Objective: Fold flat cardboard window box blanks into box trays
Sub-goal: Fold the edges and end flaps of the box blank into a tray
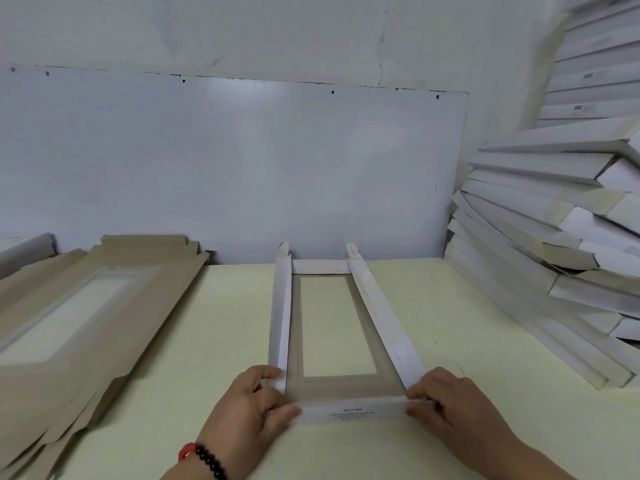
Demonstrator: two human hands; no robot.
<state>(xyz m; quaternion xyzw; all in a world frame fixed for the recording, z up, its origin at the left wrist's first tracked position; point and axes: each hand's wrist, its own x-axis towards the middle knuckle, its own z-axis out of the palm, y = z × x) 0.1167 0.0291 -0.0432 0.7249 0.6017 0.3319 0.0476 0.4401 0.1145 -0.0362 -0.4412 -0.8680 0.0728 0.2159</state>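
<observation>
A window box blank (381, 313) lies lengthwise in front of me on the pale table (221, 334), its clear window facing up. Both long side walls are folded up, white outside. The far end flap stands up against the wall board. My left hand (252, 407) grips the near left corner, thumb on the near end flap and fingers on the left wall. My right hand (446, 400) pinches the near right corner the same way. The near end flap, white with small printed text, is raised between my hands.
A stack of flat brown blanks (79, 306) with windows lies on the left of the table. A tall leaning pile of folded white trays (554, 237) fills the right side. A white board (242, 168) backs the table.
</observation>
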